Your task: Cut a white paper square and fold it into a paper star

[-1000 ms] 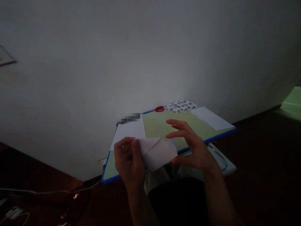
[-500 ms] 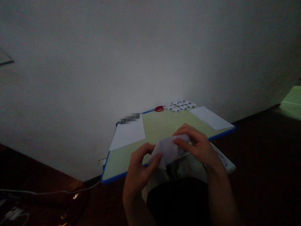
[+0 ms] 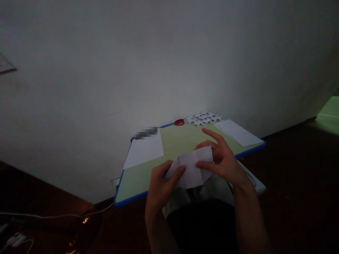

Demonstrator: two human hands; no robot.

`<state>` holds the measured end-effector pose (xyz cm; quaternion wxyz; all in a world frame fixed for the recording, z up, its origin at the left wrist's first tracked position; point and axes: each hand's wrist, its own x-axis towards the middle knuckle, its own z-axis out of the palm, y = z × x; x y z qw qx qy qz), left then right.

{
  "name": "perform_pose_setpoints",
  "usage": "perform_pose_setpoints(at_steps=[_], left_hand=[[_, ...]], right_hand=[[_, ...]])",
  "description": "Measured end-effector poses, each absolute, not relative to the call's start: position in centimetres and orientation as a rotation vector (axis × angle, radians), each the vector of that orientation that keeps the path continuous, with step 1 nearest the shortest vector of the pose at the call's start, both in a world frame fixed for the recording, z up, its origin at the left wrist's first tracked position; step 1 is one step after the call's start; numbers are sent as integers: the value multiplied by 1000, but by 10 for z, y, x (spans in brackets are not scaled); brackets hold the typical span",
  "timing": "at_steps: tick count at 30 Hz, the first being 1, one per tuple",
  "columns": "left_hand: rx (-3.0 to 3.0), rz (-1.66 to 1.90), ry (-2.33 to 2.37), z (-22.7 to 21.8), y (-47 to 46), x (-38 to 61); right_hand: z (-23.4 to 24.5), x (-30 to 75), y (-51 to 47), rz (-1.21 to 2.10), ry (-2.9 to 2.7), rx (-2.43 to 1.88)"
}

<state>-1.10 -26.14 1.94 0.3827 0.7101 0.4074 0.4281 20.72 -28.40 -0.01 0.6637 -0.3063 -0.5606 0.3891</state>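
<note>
A small white sheet of paper (image 3: 191, 171) with upright creases is held up between my hands, above the near edge of the table. My left hand (image 3: 162, 185) grips its left end, thumb on the front face and fingers behind. At the right end, my right hand (image 3: 224, 160) pinches it, with the thumb across the front and the index finger raised off the paper. The fingers behind the sheet are partly hidden.
On the blue-edged table (image 3: 180, 141) lie a white sheet (image 3: 148, 148) at left, red-handled scissors (image 3: 179, 122), several folded white paper pieces (image 3: 203, 119) at the back, and a paper stack (image 3: 239, 133) at right. A pale wall (image 3: 169, 63) stands behind.
The paper has been turned and spread flatter, so more of its creased face shows. My left hand has shifted slightly right; my right index finger has lifted.
</note>
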Motion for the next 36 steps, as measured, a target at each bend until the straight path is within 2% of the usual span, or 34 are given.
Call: perform_pose_setpoints(at_steps=[10,16,26,30,36], left_hand=[[1792,929,1005,14,-260,-3],[1866,976,1081,10,-253,1],[1873,1000,1071,8,-249,0],[1958,1048,1083,13,-252,2],[2001,1093,1067,17,-256,5]], right_hand=[[-1,208,-280,1006,-1206,-756],[-3,210,-284,1032,-1271,-786],[1,217,-278,549,-1542,-927],[6,214,-280,458,-1636,-761],[10,205,-285,319,-1602,-863]])
